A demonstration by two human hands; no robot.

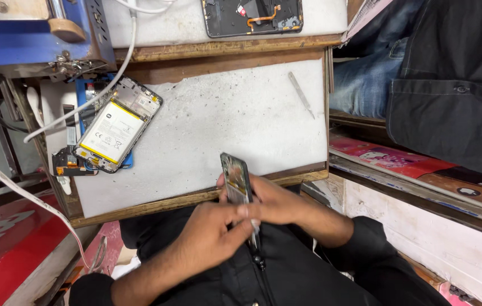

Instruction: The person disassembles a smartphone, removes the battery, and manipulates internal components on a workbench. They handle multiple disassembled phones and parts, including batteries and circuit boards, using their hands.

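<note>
**Both hands on an opened phone frame at the table's near edge**

The left hand (210,235) and the right hand (272,201) meet at lower centre of the frame, over the person's black shirt (286,272). Between them stands a phone frame (235,178), held on edge, its top rising just above the near rim of the table (235,113). The right grip wraps the frame from behind; the left grip closes on its lower end with thumb and fingers. A thin metal tool (254,232) shows just below the hands; which hand holds it cannot be determined.

At left of the frame a second phone (117,124), back removed and battery exposed, lies flat on the table. Metal tweezers (301,93) lie at upper right of the table, well apart from the hands. A third opened phone (252,16) sits at the top edge.
</note>
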